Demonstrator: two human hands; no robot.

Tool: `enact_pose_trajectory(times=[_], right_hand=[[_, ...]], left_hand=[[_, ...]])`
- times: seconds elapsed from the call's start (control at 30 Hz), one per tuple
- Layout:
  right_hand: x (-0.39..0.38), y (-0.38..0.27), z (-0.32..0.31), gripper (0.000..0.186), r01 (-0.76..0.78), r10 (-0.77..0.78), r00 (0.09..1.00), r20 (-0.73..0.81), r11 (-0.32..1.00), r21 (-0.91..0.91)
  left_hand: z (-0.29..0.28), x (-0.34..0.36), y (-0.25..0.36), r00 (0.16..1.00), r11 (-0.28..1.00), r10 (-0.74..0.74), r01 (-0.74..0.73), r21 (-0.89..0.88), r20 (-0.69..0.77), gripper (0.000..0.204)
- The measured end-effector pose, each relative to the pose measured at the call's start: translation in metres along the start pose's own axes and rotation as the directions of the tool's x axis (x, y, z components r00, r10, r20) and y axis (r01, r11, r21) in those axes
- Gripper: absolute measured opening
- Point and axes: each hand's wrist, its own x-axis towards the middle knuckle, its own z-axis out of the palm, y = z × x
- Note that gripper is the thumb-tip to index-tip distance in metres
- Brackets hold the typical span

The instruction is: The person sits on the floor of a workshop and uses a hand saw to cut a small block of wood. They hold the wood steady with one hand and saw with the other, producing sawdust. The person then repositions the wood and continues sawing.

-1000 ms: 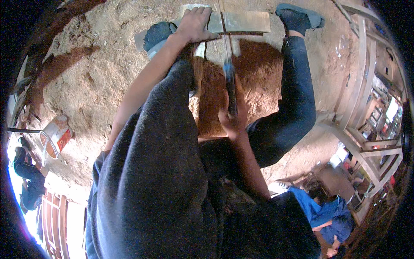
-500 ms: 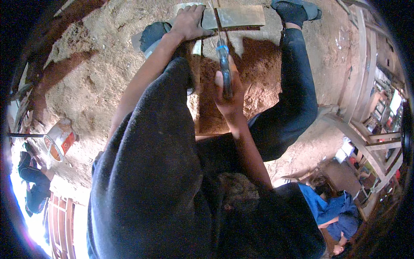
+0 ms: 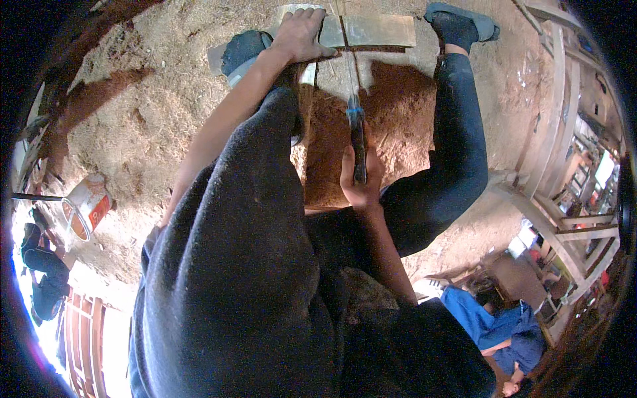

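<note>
A wooden board (image 3: 381,31) lies crosswise at the top, low over the dirt ground. My left hand (image 3: 302,36) clasps its left part from above, with the thumb along the near edge and the fingers over the top. My right hand (image 3: 361,178) is closed around the dark, blue-collared handle of a handsaw (image 3: 357,123). The saw's thin blade points away from me and crosses the board just right of my left hand. Its far end runs out at the top edge of the view.
My feet in dark footwear (image 3: 464,23) flank the board. A tipped white-and-orange bucket (image 3: 86,207) lies at left. Timber frames (image 3: 564,225) stand at right. A person in blue (image 3: 497,325) sits lower right; another person (image 3: 46,272) is at far left. A slatted wooden piece (image 3: 85,338) stands lower left.
My right hand has drawn the saw back toward me, so its handle sits lower in view. The left hand stays on the board; the whole view has shifted slightly.
</note>
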Motion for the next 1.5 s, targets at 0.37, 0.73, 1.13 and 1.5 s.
enact_pose_trajectory(times=[0.37, 0.73, 1.13, 1.5], right_hand=[[0.005, -0.001, 0.007, 0.047, 0.117, -0.122, 0.991, -0.051, 0.989, -0.094], [0.000, -0.005, 0.004, 0.046, -0.007, 0.008, 0.999, -0.035, 0.999, 0.040], [0.002, -0.011, -0.010, 0.048, 0.075, -0.065, 0.996, -0.065, 0.982, 0.176], [0.006, 0.000, -0.004, 0.048, 0.131, -0.112, 0.988, -0.102, 0.971, 0.200]], left_hand=[[0.010, 0.008, -0.010, 0.992, 0.994, 0.081, -0.074, 0.077, -0.094, 0.088], [0.006, 0.006, -0.006, 0.991, 0.992, 0.098, -0.090, 0.087, -0.087, 0.088], [0.005, 0.005, -0.010, 0.982, 0.987, 0.160, -0.158, 0.031, -0.099, 0.069], [0.010, 0.013, -0.024, 0.989, 0.978, 0.146, -0.139, 0.155, -0.035, 0.082]])
